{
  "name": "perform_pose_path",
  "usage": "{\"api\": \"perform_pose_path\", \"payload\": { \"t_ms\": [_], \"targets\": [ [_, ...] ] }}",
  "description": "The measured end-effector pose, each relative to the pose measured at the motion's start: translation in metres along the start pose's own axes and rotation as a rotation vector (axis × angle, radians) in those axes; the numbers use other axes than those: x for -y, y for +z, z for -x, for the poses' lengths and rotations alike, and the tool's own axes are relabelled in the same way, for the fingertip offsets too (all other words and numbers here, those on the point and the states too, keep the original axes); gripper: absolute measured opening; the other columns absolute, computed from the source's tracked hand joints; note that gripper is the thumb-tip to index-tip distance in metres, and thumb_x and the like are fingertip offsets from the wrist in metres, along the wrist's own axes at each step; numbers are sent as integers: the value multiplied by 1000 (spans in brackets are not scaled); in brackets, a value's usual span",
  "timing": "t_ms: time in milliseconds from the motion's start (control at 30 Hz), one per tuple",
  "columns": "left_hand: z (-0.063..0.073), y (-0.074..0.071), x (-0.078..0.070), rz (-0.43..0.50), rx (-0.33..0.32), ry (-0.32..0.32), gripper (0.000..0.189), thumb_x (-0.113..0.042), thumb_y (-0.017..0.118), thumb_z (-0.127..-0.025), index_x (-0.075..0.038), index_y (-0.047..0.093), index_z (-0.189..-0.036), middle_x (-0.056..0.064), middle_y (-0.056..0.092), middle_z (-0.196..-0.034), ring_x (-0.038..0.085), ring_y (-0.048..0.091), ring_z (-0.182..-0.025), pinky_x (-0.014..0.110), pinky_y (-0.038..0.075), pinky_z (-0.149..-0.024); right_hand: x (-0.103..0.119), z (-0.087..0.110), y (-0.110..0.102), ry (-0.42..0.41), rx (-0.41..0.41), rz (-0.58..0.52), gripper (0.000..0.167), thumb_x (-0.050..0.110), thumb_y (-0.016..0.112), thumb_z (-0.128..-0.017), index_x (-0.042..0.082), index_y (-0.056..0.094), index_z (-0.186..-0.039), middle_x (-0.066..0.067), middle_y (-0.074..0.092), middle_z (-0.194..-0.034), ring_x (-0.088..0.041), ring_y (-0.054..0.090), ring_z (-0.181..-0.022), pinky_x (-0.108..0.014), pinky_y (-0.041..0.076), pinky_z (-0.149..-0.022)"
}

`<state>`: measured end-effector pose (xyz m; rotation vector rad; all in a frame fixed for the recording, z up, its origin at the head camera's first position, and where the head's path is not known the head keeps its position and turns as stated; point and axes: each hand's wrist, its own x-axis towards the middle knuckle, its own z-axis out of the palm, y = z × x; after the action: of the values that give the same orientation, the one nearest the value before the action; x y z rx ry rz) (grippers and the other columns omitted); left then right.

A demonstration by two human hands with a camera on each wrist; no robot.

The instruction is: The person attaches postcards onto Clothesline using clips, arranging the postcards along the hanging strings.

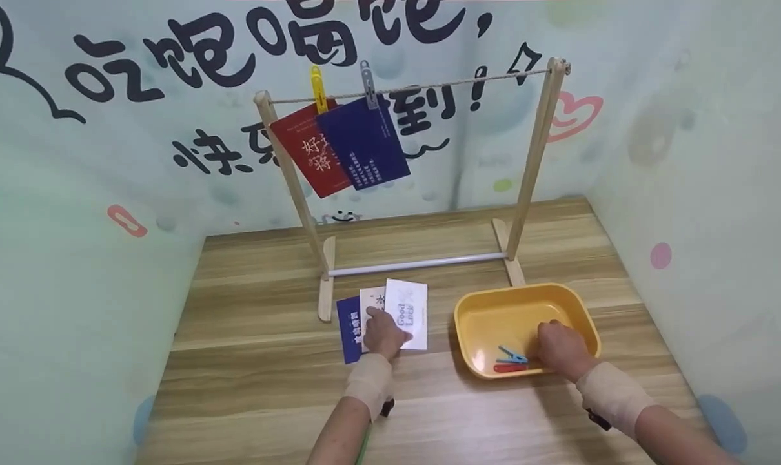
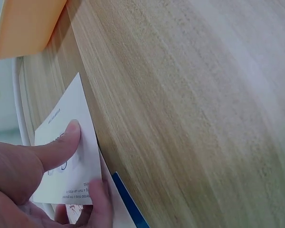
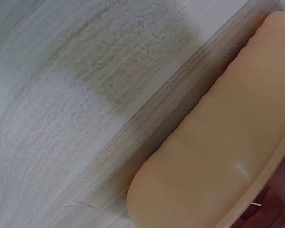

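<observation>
My left hand (image 1: 384,331) is on the white "Good Luck" card (image 1: 408,303), thumb on its face and fingers at its edge, pinching it. Beside and partly under it lie a cream card (image 1: 370,298) and a dark blue card (image 1: 348,323). In the left wrist view the thumb (image 2: 66,137) presses the white card. My right hand (image 1: 563,345) reaches into the yellow basin (image 1: 465,323), fingers curled downward. Near it, a blue clothespin (image 1: 512,356) and a red clothespin (image 1: 509,369) lie on the basin floor. The basin wall (image 3: 199,161) hides most of the right fingers, so anything held is unseen.
Behind the cards stands a wooden rack with a rope (image 1: 442,85). A yellow clothespin (image 1: 318,87) and a grey clothespin (image 1: 368,84) hold a red card (image 1: 306,148) and a blue card (image 1: 368,142) on it. A white bar (image 1: 416,264) joins the rack's feet.
</observation>
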<state>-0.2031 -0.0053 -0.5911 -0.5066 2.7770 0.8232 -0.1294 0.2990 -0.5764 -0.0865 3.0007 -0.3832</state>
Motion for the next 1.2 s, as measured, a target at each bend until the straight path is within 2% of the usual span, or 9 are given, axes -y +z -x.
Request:
{"api": "perform_pose_path", "payload": {
  "t_ms": [167, 367, 533, 733, 833, 1000, 1200],
  "targets": [
    [1, 0, 3, 85, 5, 40, 77, -5, 89, -69, 5, 35, -124, 23, 71, -90, 34, 69, -78, 45, 58, -67, 0, 0, 0, 0, 28, -20, 11, 4, 69, -77, 1, 59, -73, -9, 52, -67, -23, 47, -60, -39, 45, -51],
    [1, 2, 8, 181, -4, 99, 70, 4, 83, -68, 7, 35, -120, 27, 69, -89, 39, 69, -80, 48, 59, -73, 0, -2, 0, -23, 45, -65, 11, 2, 68, -79, 4, 62, -71, -5, 55, -64, -20, 47, -60, -34, 41, -53],
    [3, -3, 10, 179, 69, 123, 57, 2, 78, -74, 11, 43, -118, 27, 65, -97, 41, 67, -90, 49, 58, -85, 0, -2, -1, -15, 55, -84, 17, 2, 66, -81, 6, 63, -65, -3, 53, -61, -18, 45, -58, -31, 38, -52],
    [3, -8, 13, 236, 133, 134, 47, 2, 70, -81, 12, 45, -118, 26, 63, -96, 28, 59, -80, 44, 57, -80, 1, -3, -1, 13, 76, -131, 25, 6, 66, -78, 7, 54, -57, -4, 46, -65, -19, 41, -59, -29, 32, -52],
    [2, -8, 16, 260, 147, 150, 47, 2, 68, -82, 13, 43, -120, 25, 63, -96, 26, 54, -79, 44, 56, -81, -1, -4, -1, 0, 68, -150, 23, 6, 67, -81, 5, 55, -61, -4, 45, -66, -19, 42, -61, -28, 33, -54],
    [3, -11, 20, 276, 150, 175, 49, 1, 68, -84, 15, 41, -123, 27, 63, -99, 27, 55, -85, 47, 54, -92, -1, -3, 0, -32, 58, -157, 17, 4, 70, -83, 2, 59, -70, -3, 46, -65, -19, 43, -62, -29, 36, -58],
    [5, -12, 23, 288, 142, 196, 51, 1, 67, -85, 17, 38, -123, 30, 63, -101, 34, 61, -92, 48, 53, -97, 1, -4, -2, -42, 65, -167, 17, 2, 70, -81, 2, 58, -68, -3, 46, -64, -19, 43, -61, -30, 36, -57]
  ]
}}
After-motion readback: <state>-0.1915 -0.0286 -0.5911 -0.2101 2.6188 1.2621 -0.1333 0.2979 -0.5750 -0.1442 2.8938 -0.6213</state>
